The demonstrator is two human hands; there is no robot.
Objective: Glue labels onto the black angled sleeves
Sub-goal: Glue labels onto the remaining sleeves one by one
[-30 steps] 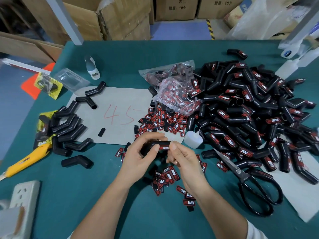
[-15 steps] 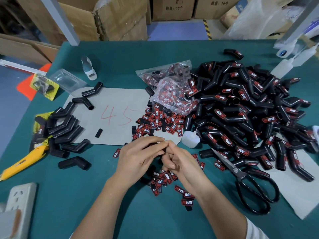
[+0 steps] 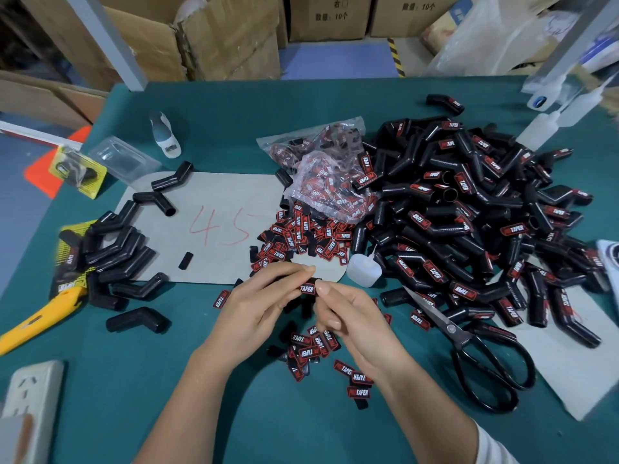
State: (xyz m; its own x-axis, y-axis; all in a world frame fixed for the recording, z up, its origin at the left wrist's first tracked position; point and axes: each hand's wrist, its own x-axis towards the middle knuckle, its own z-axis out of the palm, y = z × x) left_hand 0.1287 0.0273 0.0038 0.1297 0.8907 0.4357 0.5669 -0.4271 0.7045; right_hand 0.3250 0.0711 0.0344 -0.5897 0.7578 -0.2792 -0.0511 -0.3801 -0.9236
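Observation:
Between both hands sits a black angled sleeve (image 3: pixel 303 301), mostly hidden, with a red and black label (image 3: pixel 307 289) showing on its top. My left hand (image 3: pixel 258 306) curls round the sleeve from the left. My right hand (image 3: pixel 351 316) pinches its right end, thumb tip beside the label. Loose labels (image 3: pixel 301 234) lie heaped above the hands and more labels (image 3: pixel 315 346) lie below them. A big pile of labelled sleeves (image 3: pixel 469 209) fills the right. Unlabelled sleeves (image 3: pixel 114 249) lie at the left. A small glue bottle (image 3: pixel 363 269) stands right of the hands.
Black scissors (image 3: pixel 469 343) lie at the right front. A yellow utility knife (image 3: pixel 37 321) and a power strip (image 3: pixel 30 396) are at the left front. A grey card (image 3: pixel 214 202) marked 45, a bag of labels (image 3: pixel 331 182) and more glue bottles (image 3: pixel 542 125) are further back.
The hands turned the sleeve: its label was visible, then hidden under the fingers, and now shows again between the thumbs. Both hands stayed in about the same spot.

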